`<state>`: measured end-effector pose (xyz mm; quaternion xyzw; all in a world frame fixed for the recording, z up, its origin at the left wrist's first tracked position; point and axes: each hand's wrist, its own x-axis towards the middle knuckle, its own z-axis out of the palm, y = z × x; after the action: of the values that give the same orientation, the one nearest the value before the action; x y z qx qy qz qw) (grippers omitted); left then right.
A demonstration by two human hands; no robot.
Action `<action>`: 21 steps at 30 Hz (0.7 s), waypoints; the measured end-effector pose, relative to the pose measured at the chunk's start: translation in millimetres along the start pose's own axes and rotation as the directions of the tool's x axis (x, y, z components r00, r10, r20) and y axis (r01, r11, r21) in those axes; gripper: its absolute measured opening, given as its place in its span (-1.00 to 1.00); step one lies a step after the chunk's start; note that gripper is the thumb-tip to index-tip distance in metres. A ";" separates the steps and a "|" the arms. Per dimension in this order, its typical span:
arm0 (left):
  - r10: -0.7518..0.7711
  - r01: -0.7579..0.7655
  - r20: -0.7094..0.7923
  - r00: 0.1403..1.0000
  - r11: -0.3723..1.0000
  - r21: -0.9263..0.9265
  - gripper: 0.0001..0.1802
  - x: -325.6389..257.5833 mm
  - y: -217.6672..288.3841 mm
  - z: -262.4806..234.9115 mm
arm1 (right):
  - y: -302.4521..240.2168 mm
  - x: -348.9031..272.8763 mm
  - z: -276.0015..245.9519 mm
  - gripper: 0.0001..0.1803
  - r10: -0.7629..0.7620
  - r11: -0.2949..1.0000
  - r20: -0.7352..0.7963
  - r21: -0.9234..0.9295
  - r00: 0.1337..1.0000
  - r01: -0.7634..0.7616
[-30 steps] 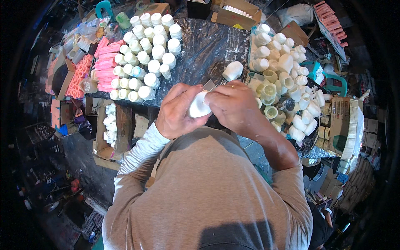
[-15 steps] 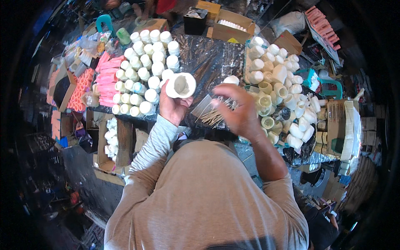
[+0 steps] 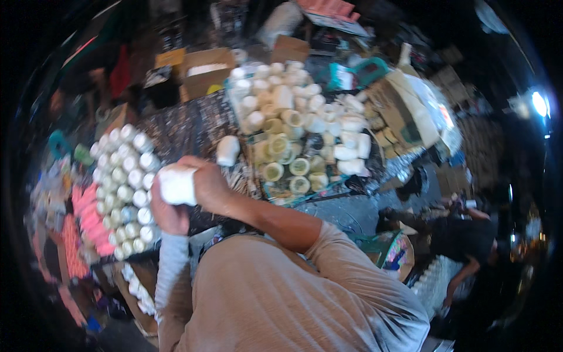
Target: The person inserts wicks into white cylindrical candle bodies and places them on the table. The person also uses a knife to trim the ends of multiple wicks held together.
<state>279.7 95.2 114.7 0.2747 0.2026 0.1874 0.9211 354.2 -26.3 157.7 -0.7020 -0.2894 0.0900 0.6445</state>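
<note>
Between both hands, above the near edge of the dark table, is a white cup-shaped piece (image 3: 177, 185). My left hand (image 3: 166, 210) grips it from below and the left, its fingers partly hidden. My right hand (image 3: 209, 183) is closed round its right and far side. The hollow of the piece does not show now. Just to the right, another white rounded piece (image 3: 227, 151) stands alone on the table, close to a bundle of thin wooden sticks (image 3: 240, 179). The picture is somewhat smeared by motion.
Rows of white cylindrical pieces (image 3: 120, 170) stand at the left, beside pink tubes (image 3: 91, 218). At the right is a crowded group of white and yellowish cups (image 3: 281, 144). Beyond it lies an open cardboard box (image 3: 404, 105). Another person (image 3: 466, 240) is at the far right.
The view has swung to the right. My right hand has come from above the sticks onto the cup-shaped piece, which has been tipped so its hollow no longer faces me.
</note>
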 end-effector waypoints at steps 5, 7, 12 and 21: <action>0.036 -0.037 0.007 0.999 0.988 0.149 -0.49 -6.2 14.9 9.4 | 0.1 -4.7 -5.2 -0.62 -0.234 0.964 -0.042 -0.139 0.971 0.227; 0.000 -0.010 0.050 0.999 0.982 0.189 -0.48 -6.4 24.2 14.3 | 0.3 -6.8 -9.2 -0.54 -0.304 0.948 -0.008 -0.099 0.953 0.301; 0.074 -0.100 0.167 0.983 0.983 0.156 -0.54 -6.9 22.8 8.3 | 7.6 -33.7 -31.1 -0.64 0.042 0.931 0.160 0.352 0.986 -0.097; 0.049 -0.047 0.126 0.991 0.999 -0.018 -0.63 -26.6 22.8 -6.4 | 21.1 -71.1 -55.3 -0.93 0.174 0.858 0.208 0.447 0.963 -0.251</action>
<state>248.7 103.5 130.2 0.2837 0.1356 0.1933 0.9294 329.9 -110.7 128.5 -0.5432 -0.2305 0.2843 0.7556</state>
